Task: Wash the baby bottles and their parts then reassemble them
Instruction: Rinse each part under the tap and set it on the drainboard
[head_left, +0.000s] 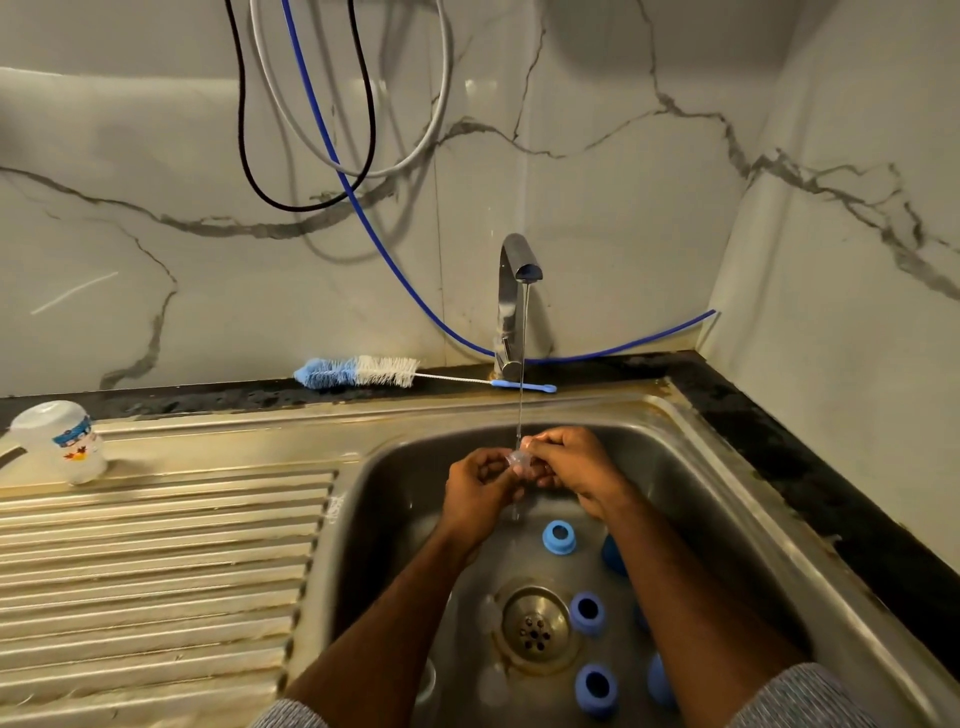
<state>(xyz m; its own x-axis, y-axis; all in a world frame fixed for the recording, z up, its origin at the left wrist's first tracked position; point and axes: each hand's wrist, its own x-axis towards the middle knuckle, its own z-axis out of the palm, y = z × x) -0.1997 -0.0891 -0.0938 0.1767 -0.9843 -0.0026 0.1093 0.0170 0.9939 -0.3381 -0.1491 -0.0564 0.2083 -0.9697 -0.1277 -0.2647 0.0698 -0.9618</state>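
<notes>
Head view, looking down into the steel sink (691, 441); places given relative to the drain (536, 626).

Both hands up-basin from the drain, under the thin stream from the tap (517, 291). Left hand (480, 493) and right hand (571, 467) pinch a small clear teat (519, 460) between curled fingers, water falling right on it. Rinsing in hand.

Progress, by my reading: early to middle of washing. One bottle (70, 441) stands upside down on the ribbed drainboard, far left of the drain, likely already washed. Everything else waits in the basin. No reassembly started.

Count:
- blue screw rings: three plain, one above the drain (559, 537), one just right of it (587, 613), one below right (596, 688). Further blue pieces show behind the right forearm, partly hidden; number uncertain.
- clear parts: one in the hands; faint clear shapes left of and below the drain, too dim to count.
- bottles: one in sight.
- bottle brush (363, 371): one, lying on the counter beyond the drain, at the tap's foot, untouched.

Left to do: remaining rings and clear parts, then assembly.
</notes>
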